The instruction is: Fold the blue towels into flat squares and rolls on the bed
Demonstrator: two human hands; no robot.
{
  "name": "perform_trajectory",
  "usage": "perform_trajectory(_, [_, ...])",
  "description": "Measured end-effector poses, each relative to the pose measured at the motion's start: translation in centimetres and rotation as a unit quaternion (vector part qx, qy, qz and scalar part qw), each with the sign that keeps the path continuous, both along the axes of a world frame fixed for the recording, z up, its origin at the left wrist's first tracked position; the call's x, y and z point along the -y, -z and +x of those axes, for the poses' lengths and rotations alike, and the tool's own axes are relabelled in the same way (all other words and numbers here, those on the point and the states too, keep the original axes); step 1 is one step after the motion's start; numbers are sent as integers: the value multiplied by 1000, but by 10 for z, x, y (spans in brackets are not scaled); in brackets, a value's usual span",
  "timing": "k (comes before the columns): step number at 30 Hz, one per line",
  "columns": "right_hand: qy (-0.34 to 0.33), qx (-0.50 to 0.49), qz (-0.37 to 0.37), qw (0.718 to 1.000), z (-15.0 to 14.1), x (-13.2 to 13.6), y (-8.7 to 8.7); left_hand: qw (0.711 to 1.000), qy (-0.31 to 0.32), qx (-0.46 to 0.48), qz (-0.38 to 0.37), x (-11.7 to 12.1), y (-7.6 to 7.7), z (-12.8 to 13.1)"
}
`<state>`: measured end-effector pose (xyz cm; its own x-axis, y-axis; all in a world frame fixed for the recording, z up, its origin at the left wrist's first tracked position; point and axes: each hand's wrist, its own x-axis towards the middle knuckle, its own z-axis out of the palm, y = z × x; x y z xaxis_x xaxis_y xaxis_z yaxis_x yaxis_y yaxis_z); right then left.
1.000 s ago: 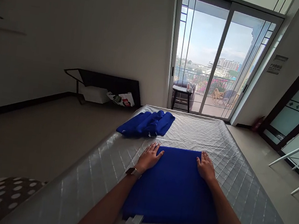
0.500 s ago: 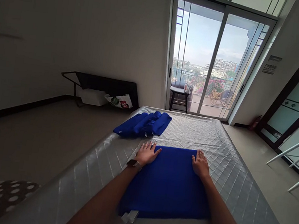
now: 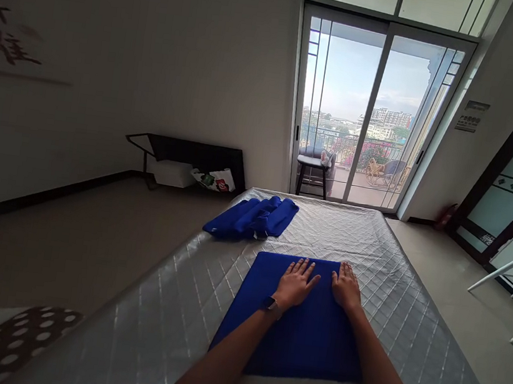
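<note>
A folded blue towel [image 3: 260, 306] lies flat on the quilted silver mattress [image 3: 395, 286] in front of me. My left hand [image 3: 295, 283], with a dark watch on the wrist, rests palm down on the towel's far middle, fingers spread. My right hand [image 3: 347, 286] lies flat beside it near the towel's far right corner, fingers stretched out. The two hands are close together, almost touching. A second pile of blue towels [image 3: 253, 217] sits crumpled farther away at the mattress's left edge.
A dotted brown cushion [image 3: 5, 341] lies at the lower left. A dark low frame [image 3: 195, 152] with a white box and bags leans at the far wall. Sliding glass doors [image 3: 371, 112] face a balcony with a stool. White chair legs [image 3: 510, 276] stand at right.
My left hand has slid right from the towel's far left corner to its middle, next to my right hand. The right hand has barely moved.
</note>
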<state>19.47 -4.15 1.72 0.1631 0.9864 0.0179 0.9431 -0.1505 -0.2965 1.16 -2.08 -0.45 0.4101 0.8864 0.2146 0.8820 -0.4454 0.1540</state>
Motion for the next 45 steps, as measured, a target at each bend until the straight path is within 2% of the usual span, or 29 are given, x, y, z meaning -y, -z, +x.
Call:
perform_trajectory(4, [5, -7, -5, 1000, -2, 2, -5, 993, -115, -9, -21, -16, 4, -71])
perform_trajectory(6, [6, -6, -6, 1000, -2, 2, -6, 988, -151, -4, -24, -20, 7, -97])
perform_trajectory(8, [7, -2, -6, 1000, -1, 2, -6, 985, -170, 6, -24, -20, 9, -110])
perform_trajectory(10, [8, 4, -7, 1000, 0, 2, -6, 984, -176, 18, -31, -19, 8, -111])
perform_trajectory(15, [8, 32, -7, 999, -1, 3, -9, 984, -169, 30, -47, -14, 0, -103])
perform_trajectory(22, [1, 88, 32, 996, -4, 19, -13, 984, -168, 23, -56, -14, -5, -100])
perform_trajectory(28, [-16, 36, -2, 999, 0, 31, -4, 984, -169, 30, -55, -13, -6, -97])
perform_trajectory(34, [-15, 16, -12, 1000, -2, 33, -9, 985, -160, 3, -64, -18, -4, -102])
perform_trajectory(37, [-15, 5, -5, 1000, -4, 33, -10, 983, -171, -26, -62, -23, -10, -101])
perform_trajectory(40, [-11, -10, -5, 1000, -5, 33, -10, 988, -146, -32, -25, -21, -23, -78])
perform_trajectory(43, [-8, -14, -6, 1000, -5, 33, -9, 999, -44, -9, 6, -5, -32, -26])
perform_trajectory(45, [-18, -6, -2, 1000, -4, 33, -7, 1000, 29, 3, 10, 12, -30, 13])
